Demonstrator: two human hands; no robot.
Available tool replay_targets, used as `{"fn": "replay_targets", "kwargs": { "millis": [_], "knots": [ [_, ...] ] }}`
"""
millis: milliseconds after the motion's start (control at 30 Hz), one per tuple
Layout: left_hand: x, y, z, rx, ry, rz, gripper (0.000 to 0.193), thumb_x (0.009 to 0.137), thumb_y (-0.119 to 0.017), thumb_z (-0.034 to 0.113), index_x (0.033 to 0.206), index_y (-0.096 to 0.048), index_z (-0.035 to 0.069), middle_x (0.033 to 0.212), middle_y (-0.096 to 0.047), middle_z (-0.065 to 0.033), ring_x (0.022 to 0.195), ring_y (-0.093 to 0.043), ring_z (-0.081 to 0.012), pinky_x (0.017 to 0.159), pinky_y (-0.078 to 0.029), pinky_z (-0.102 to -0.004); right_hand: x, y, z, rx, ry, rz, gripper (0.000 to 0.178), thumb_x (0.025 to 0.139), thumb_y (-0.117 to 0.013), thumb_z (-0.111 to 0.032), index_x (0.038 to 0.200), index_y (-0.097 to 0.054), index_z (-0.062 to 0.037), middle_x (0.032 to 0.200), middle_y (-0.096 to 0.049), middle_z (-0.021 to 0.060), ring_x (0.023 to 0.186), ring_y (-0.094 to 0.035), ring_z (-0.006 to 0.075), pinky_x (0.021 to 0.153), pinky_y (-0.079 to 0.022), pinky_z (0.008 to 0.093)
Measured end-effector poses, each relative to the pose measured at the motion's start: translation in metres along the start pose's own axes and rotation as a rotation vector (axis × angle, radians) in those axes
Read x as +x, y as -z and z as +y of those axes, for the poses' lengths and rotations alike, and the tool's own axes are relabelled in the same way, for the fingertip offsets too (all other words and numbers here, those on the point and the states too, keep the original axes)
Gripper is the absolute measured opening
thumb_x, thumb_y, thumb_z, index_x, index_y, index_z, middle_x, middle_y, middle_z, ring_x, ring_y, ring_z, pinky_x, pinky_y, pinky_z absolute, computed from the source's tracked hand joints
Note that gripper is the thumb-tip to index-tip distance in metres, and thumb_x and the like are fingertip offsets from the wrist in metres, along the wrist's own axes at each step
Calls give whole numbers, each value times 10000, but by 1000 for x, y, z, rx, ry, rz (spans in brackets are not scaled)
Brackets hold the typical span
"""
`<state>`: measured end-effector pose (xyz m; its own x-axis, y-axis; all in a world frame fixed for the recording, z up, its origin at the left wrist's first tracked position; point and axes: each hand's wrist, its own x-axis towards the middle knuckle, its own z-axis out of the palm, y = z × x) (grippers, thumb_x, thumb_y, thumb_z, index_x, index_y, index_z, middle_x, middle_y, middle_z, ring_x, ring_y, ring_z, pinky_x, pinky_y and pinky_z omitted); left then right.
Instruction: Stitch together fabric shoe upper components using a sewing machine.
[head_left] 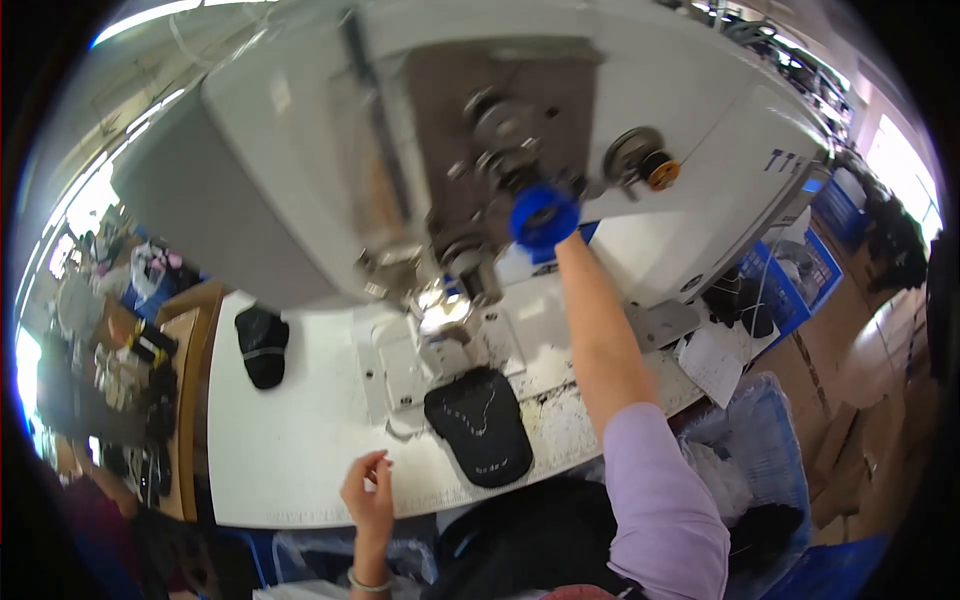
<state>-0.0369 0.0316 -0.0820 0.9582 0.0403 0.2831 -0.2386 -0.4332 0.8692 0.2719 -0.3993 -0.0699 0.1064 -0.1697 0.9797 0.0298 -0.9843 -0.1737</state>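
Sewing machine (690, 120): pale body, largest item, filling the far part of the scene and overhanging the work surface.

White table (300, 450): beneath the machine, its near edge curving across the person's front; dark lint scattered on the right half.

Right arm (600, 330): lilac sleeve (660, 480) down to about the elbow, forearm bare. Runs from near right toward the far side, almost straight, inclined slightly left. Wrist disappears behind machine parts. Right hand hidden; cannot tell whether its fingers are spread, pressed together or pinching.

Blue basket (785, 440): near right, beside the table, plastic-lined.

Near black piece (480, 430): rounded, pale stitching on its upper face. Lies on the table just near of the needle area, between left hand and right arm, touched by neither as far as seen.

Left hand (370, 493): raised at the near edge, left of that piece and apart from it. Forearm comes up steeply; fingers loosely curled, thumb and index close. Cannot tell whether the tips meet.

Second black piece (263, 347): far left on the table.

Blue ring-shaped part (545, 216): at the right wrist.

Wrist band (369, 583): left wrist, thin.
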Motion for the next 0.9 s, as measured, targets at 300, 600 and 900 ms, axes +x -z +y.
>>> {"fn": "replay_targets", "kwargs": {
  "millis": [300,600,900],
  "knots": [
    [5,-11,-16,-183,230,61,101,897,-518,30,952,-594,-7,701,-589,-33,572,-487,-50,518,-371,-171,15,12,11,-66,-72,48,150,817,-509,-94,866,-612,3,864,-632,183,860,-574,376,783,-438,461],
    [11,-19,-11,-37,234,31,103,905,-515,42,947,-596,-6,688,-567,-16,575,-468,-44,532,-366,-168,-7,41,-12,-48,-126,21,149,817,-516,-100,872,-609,3,865,-633,183,856,-577,374,779,-441,461],
    [11,-22,-5,-18,252,24,110,888,-509,26,939,-602,0,671,-554,-10,558,-446,-39,517,-339,-163,1,59,-26,-15,-165,-11,150,817,-522,-105,878,-606,3,866,-633,182,853,-580,372,775,-443,461]
  ]
}}
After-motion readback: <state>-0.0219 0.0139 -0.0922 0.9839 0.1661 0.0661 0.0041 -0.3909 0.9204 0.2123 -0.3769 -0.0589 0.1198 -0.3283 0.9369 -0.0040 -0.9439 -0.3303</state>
